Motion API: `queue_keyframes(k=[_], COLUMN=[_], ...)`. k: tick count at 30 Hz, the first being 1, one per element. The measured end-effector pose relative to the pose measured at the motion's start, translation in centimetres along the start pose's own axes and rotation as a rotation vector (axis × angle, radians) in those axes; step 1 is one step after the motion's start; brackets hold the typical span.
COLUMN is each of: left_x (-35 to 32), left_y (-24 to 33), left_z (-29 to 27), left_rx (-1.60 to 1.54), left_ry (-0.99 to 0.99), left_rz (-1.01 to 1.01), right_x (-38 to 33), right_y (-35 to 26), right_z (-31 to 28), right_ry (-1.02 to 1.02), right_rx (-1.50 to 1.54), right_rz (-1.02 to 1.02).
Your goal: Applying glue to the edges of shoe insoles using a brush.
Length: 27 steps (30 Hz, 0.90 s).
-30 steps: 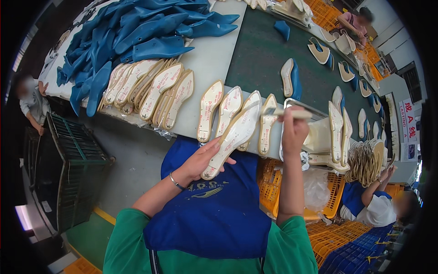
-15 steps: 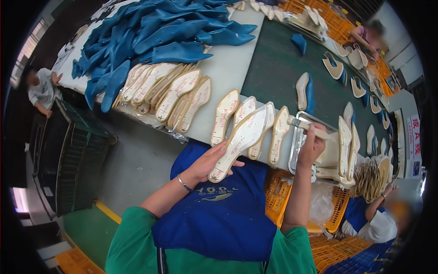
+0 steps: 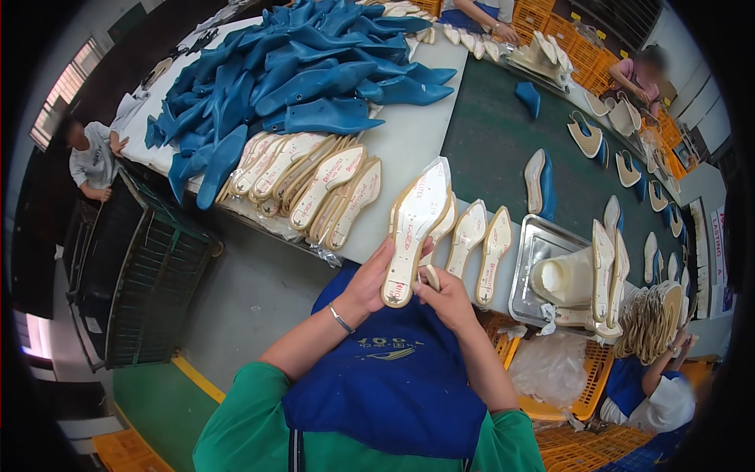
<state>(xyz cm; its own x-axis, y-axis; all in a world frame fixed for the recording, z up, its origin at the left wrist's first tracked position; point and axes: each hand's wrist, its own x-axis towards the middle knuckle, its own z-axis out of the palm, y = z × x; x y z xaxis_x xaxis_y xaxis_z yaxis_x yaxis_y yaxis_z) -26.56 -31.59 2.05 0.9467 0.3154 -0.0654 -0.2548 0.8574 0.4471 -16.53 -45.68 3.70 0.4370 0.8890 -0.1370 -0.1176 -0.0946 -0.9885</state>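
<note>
My left hand [image 3: 370, 279] is closed round the heel end of a white insole [image 3: 421, 208] with a tan edge, its pointed toe aimed away from me. My right hand [image 3: 450, 300] is closed beside that heel, and a pale stub between its fingers looks like the handle of the brush [image 3: 430, 277]. The bristles are hidden. Several similar insoles [image 3: 495, 256] lie in a row on the white table edge beyond my hands. To their right, a metal tray [image 3: 525, 271] holds a whitish pot [image 3: 562, 277] with creamy white stuff inside.
A heap of blue shoe lasts [image 3: 314, 79] covers the far left table, with stacked insoles [image 3: 330, 189] before it. Lasts with insoles [image 3: 539, 181] stand on the green belt [image 3: 487, 134]. Orange crates [image 3: 594, 377] sit below right. Co-workers are at left, far right and lower right.
My right hand has moved left from the tray to the insole's heel, bringing the brush. The held insole has turned more upright. The whole view has shifted slightly.
</note>
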Motion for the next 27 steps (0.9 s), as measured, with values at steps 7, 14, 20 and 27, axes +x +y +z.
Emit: queue_keyframes(k=[7, 14, 20, 27], left_x=[0.2, -0.5, 0.5, 1.7], left_y=[-0.5, 1.6, 5.7, 6.4], left_z=[0.0, -5.6, -9.5, -11.5], left_rx=[0.115, 1.396, 1.995, 2.367], left_ry=[-0.044, 0.305, 0.568, 0.606], left_rz=[-0.046, 0.340, 0.596, 0.567], right_x=[0.0, -1.2, -3.8, -6.4], right_y=[-0.5, 1.8, 3.8, 5.2], right_z=[-0.7, -4.2, -7.2, -9.1], right_ry=[-0.036, 0.241, 0.348, 0.490], right_rx=[0.178, 0.162, 0.146, 0.073], right_rz=[0.080, 0.069, 0.106, 0.086])
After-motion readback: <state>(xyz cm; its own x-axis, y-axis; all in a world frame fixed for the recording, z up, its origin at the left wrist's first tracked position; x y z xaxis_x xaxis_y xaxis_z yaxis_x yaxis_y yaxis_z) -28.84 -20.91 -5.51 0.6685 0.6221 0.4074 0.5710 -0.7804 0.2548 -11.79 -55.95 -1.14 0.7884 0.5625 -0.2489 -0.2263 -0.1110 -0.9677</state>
